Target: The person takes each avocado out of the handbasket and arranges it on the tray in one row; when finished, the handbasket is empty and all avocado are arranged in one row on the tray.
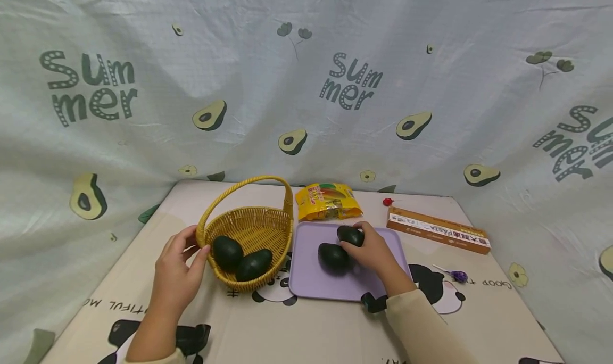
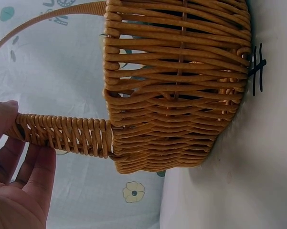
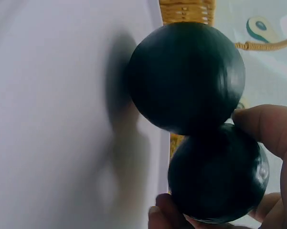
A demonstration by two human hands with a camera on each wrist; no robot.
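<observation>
A yellow wicker basket (image 1: 249,231) stands on the table with two dark green avocados (image 1: 227,252) inside. My left hand (image 1: 193,247) grips the base of its handle (image 2: 62,133), thumb on one side and fingers on the other. To the right lies a purple tray (image 1: 311,279). My right hand (image 1: 356,237) pinches the far avocado (image 1: 349,235) on it between thumb and fingers. A second avocado (image 1: 333,257) rests on the tray touching the held one. The right wrist view shows the held avocado (image 3: 215,181) close up and the free one (image 3: 186,76) beyond it.
A yellow snack bag (image 1: 328,200) lies behind the tray. An orange pasta box (image 1: 438,230) is at the right, a small red thing (image 1: 388,201) behind it and a purple lollipop (image 1: 457,274) in front. A printed cloth hangs round the table's far and side edges.
</observation>
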